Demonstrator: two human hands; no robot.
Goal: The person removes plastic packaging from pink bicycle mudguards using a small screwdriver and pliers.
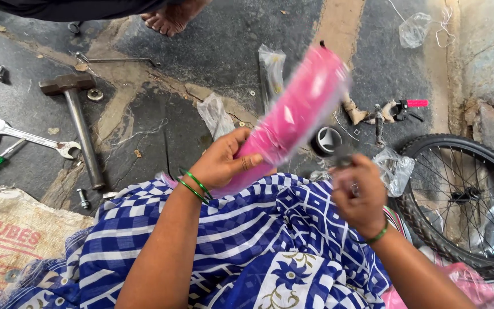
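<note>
The hands work above a lap draped in blue-and-white patterned cloth [247, 229]. The left hand [224, 163] is closed around the lower end of a long pink curved part wrapped in clear plastic [298, 111], which slants up and away over the floor. The right hand [358, 197] is curled into a loose fist just beside it (whether it pinches anything I cannot tell). Farther out on the dark stone floor [212, 51] lie a steel hammer [78, 120], a silver spanner [27, 136] and a spoked bicycle wheel [464, 197].
</note>
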